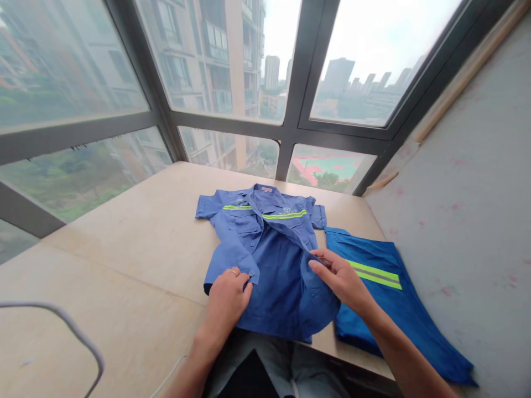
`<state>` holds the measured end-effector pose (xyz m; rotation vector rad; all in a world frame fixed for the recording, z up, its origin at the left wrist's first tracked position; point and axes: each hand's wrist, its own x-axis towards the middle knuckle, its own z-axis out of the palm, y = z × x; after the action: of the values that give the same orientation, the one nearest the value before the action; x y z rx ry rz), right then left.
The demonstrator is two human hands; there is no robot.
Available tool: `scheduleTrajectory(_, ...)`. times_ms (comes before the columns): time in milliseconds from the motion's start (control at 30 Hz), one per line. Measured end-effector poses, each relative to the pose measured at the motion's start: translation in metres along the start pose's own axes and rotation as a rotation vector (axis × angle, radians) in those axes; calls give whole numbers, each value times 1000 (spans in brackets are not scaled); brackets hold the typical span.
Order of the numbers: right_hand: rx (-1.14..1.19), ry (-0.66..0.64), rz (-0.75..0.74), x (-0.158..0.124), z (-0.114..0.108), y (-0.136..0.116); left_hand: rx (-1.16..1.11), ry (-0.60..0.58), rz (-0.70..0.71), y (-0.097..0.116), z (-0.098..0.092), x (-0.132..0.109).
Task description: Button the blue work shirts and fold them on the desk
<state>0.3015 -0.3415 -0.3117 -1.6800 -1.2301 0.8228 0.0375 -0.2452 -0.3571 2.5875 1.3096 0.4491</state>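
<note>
A blue short-sleeved work shirt point(276, 265) with yellow-green stripes lies face up, collar toward the window, its front parted low down. My left hand point(230, 293), a ring on one finger, pinches the left front panel near its lower button. On the other side my right hand point(338, 273) holds the edge of the right front panel between thumb and fingers, drawn outward. Inside the parted front, the back of the shirt shows. To the right, partly under my right forearm, lies a folded brighter blue garment point(373, 262) with a yellow-green and grey band.
The pale sill-like surface point(136, 221) meets dark window frames point(290, 110) at the back. A papered wall point(464, 232) stands close on the right. A white cable point(78, 331) loops at the lower left. My lap is below the front edge.
</note>
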Motion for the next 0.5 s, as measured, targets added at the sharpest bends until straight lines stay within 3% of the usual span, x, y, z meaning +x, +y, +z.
scheduleTrajectory(67, -23, -430, -92, -5, 28, -3, -74, -131, 79, 12, 9, -7)
scheduleTrajectory(133, -12, -656, -106, -3, 47, 5, -232, -129, 120, 9, 12, -17)
scheduleTrajectory(167, -5, -655, -98, 0, 53, 13, -309, -59, 101, 1, 12, -22)
scheduleTrajectory(233, -19, -488, -77, 11, 60, 34, -393, 167, -32, -23, 11, -32)
scheduleTrajectory(333, -112, -282, -74, 28, 62, 69, -382, 453, -387, -68, 14, -41)
scheduleTrajectory(433, -284, -202, -149, 35, 66, 95, -644, 455, -709, -96, 25, -44)
scheduleTrajectory(500, -436, -198, -170, 35, 69, 105, -923, 358, -765, -97, 35, -44)
